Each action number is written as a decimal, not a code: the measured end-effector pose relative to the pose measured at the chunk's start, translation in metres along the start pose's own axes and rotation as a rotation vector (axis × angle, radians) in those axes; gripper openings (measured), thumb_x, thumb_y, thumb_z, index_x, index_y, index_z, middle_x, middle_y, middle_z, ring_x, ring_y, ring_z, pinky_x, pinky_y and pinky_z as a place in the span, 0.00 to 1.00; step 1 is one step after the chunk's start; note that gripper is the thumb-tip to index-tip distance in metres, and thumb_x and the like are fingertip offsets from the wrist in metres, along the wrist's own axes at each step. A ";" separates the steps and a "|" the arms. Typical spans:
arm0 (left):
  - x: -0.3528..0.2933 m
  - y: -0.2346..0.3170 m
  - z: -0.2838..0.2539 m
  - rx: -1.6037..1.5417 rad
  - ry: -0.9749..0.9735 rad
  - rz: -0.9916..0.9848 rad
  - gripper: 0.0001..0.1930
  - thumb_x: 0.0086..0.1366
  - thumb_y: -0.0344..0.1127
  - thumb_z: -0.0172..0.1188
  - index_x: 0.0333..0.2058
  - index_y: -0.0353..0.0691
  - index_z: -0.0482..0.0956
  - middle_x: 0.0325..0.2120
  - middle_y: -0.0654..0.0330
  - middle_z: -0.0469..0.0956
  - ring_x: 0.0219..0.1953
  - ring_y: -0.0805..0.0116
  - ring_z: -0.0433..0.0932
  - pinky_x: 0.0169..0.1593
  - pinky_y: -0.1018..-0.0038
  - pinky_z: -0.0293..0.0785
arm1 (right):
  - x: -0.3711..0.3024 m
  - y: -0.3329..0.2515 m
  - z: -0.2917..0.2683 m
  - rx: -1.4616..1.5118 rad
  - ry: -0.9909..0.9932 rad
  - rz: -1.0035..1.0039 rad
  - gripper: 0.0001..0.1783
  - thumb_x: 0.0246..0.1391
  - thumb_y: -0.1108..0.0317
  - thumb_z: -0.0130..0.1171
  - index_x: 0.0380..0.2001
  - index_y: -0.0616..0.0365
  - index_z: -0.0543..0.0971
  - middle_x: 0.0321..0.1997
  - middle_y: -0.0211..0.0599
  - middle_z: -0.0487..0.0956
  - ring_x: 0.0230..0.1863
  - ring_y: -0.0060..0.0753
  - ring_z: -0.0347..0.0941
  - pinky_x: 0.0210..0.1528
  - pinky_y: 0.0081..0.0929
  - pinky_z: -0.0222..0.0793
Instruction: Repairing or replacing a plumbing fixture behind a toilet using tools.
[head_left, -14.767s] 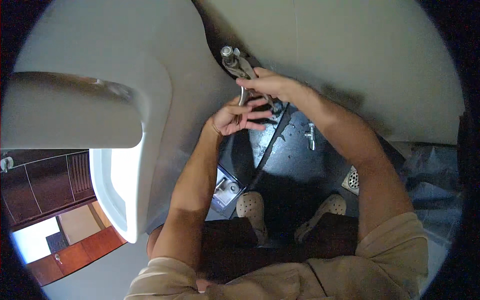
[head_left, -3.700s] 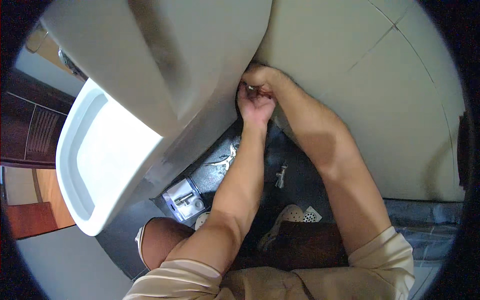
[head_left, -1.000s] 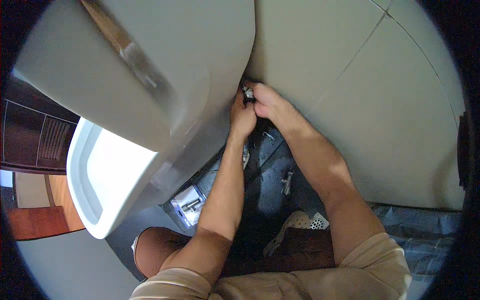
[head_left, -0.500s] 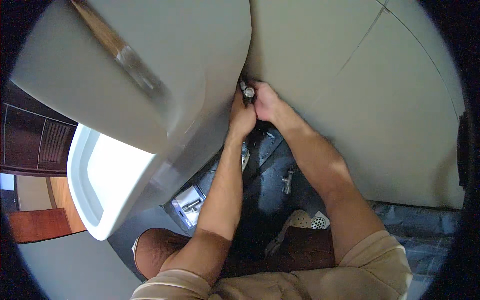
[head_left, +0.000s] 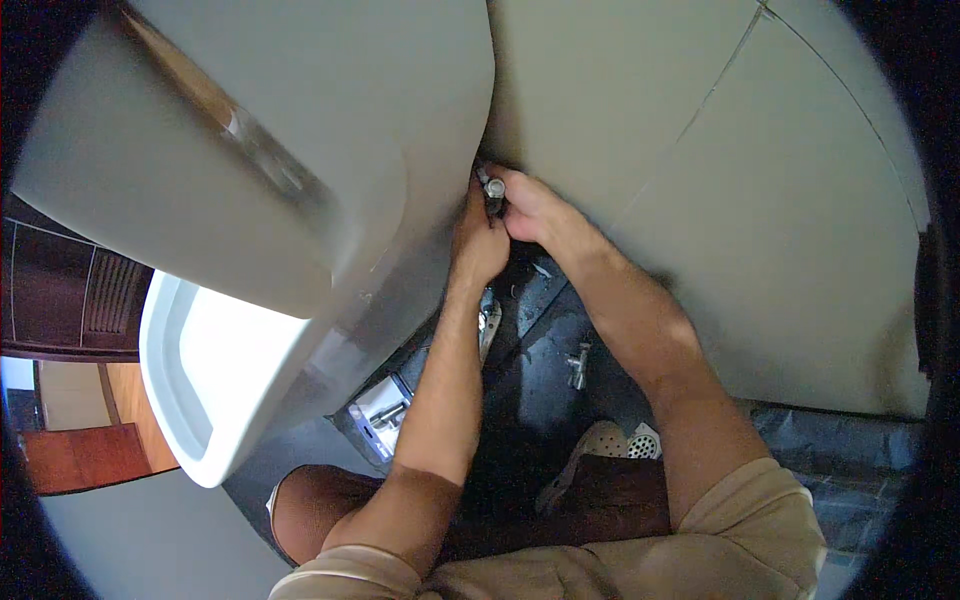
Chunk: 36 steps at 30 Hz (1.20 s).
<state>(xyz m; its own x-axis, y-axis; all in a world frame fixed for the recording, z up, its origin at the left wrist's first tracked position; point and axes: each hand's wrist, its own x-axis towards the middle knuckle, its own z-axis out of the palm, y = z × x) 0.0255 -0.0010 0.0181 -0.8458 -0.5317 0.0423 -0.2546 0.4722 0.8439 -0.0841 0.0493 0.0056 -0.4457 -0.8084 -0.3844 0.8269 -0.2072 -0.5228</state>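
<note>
In a narrow gap between the toilet's side (head_left: 400,240) and the beige wall (head_left: 700,230), a chrome angle valve (head_left: 495,188) sits between my hands. My left hand (head_left: 482,245) reaches up from below with its fingers closed round the valve's lower left side. From the other side my right hand (head_left: 532,208) grips it, the thumb and fingers curled behind. Most fingertips are hidden. A second metal valve (head_left: 578,366) lies on the dark wet floor below my right forearm. Left of my left forearm lies a blister pack (head_left: 382,415) with a metal fitting inside.
A metal tool (head_left: 488,325), partly covered by my left forearm, lies on the floor. Beside my perforated clog (head_left: 600,438) is a round white grate (head_left: 643,443). The white toilet bowl rim (head_left: 160,370) juts out at left. Dark plastic sheeting (head_left: 840,460) lies at right.
The view has shifted slightly. My right fingers have turned a little about the valve, and my left hand has sunk slightly; both keep their hold.
</note>
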 end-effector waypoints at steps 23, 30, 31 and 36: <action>0.008 -0.025 0.014 -0.024 0.079 0.164 0.27 0.63 0.31 0.45 0.62 0.40 0.59 0.49 0.41 0.74 0.47 0.38 0.74 0.48 0.54 0.71 | 0.001 -0.007 0.004 0.096 0.045 0.050 0.09 0.58 0.69 0.50 0.37 0.61 0.76 0.38 0.41 0.78 0.38 0.35 0.71 0.47 0.33 0.68; -0.011 0.011 -0.006 0.122 -0.003 0.002 0.28 0.63 0.31 0.46 0.63 0.41 0.58 0.49 0.40 0.74 0.45 0.37 0.74 0.45 0.52 0.72 | -0.020 -0.008 0.024 0.004 0.027 -0.011 0.09 0.59 0.69 0.49 0.37 0.62 0.76 0.38 0.42 0.77 0.39 0.36 0.70 0.47 0.33 0.66; -0.015 0.014 -0.009 0.168 -0.034 -0.060 0.28 0.63 0.31 0.46 0.63 0.41 0.58 0.49 0.40 0.73 0.45 0.37 0.74 0.45 0.52 0.72 | -0.021 -0.007 0.028 -0.061 0.054 -0.029 0.09 0.59 0.68 0.49 0.37 0.62 0.76 0.39 0.43 0.77 0.39 0.36 0.70 0.47 0.33 0.66; -0.028 0.036 -0.013 0.217 -0.067 -0.079 0.28 0.63 0.31 0.46 0.63 0.41 0.57 0.49 0.40 0.74 0.45 0.36 0.74 0.44 0.51 0.73 | -0.013 -0.010 0.015 -0.003 0.069 -0.045 0.10 0.60 0.68 0.48 0.36 0.61 0.76 0.40 0.42 0.77 0.39 0.36 0.70 0.47 0.32 0.66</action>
<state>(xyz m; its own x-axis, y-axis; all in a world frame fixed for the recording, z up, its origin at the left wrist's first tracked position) 0.0459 0.0217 0.0541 -0.8469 -0.5283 -0.0607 -0.4096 0.5752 0.7081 -0.0816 0.0533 0.0275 -0.5050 -0.7586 -0.4118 0.8044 -0.2408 -0.5430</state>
